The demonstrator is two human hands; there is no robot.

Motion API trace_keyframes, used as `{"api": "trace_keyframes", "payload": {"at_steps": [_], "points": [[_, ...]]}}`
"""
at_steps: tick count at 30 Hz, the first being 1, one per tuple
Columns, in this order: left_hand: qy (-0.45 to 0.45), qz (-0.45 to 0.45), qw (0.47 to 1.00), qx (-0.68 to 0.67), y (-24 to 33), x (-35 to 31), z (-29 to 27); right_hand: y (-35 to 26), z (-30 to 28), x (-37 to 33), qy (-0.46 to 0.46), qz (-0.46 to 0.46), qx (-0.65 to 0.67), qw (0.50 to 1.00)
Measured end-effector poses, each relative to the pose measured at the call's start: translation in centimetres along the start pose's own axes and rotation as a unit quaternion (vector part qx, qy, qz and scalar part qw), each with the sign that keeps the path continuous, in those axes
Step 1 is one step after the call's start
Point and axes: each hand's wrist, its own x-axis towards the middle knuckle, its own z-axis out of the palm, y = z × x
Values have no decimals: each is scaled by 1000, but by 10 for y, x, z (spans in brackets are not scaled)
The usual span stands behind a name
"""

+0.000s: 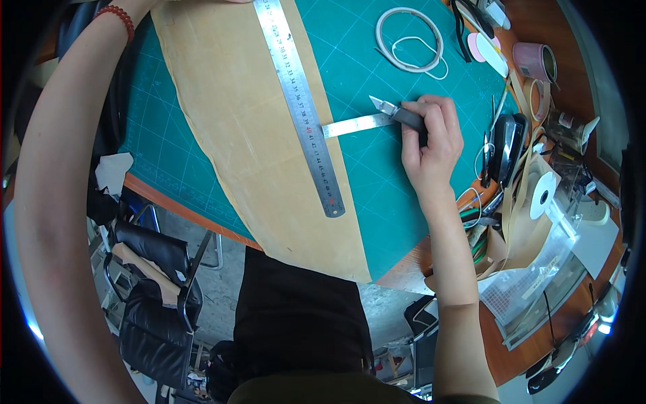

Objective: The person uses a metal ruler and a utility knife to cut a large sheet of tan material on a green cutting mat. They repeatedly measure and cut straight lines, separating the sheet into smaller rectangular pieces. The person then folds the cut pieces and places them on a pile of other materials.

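Note:
A long tan sheet, like leather or thick paper (229, 128), lies on a green cutting mat (387, 202) and hangs slightly over the near edge. On it rests a long steel ruler (296, 94), close to the sheet's right edge. My right hand (434, 145) is closed around a dark-handled craft knife (410, 118), its blade pointing left and away. A short steel ruler (356, 126) runs from the sheet's right edge toward that hand; whether the fingers also grip it, I cannot tell. My left hand is almost wholly beyond the top edge, only a sliver of finger (239, 1) showing.
A roll of narrow white tape (409, 40) lies on the mat at the far right. Along the right side are a pink tin (535, 62), a black stapler (508, 148), tan strips and a clear plastic bag (531, 289). Black chairs (158, 323) stand lower left.

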Motion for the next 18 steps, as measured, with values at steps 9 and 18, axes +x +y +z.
{"api": "trace_keyframes", "payload": {"at_steps": [9, 18], "points": [[29, 9, 999, 28, -6, 4, 5, -1, -2, 0, 12, 1, 24, 1000], [58, 35, 997, 27, -13, 3, 9, -1, -1, 2, -7, 0, 9, 1000]]}}
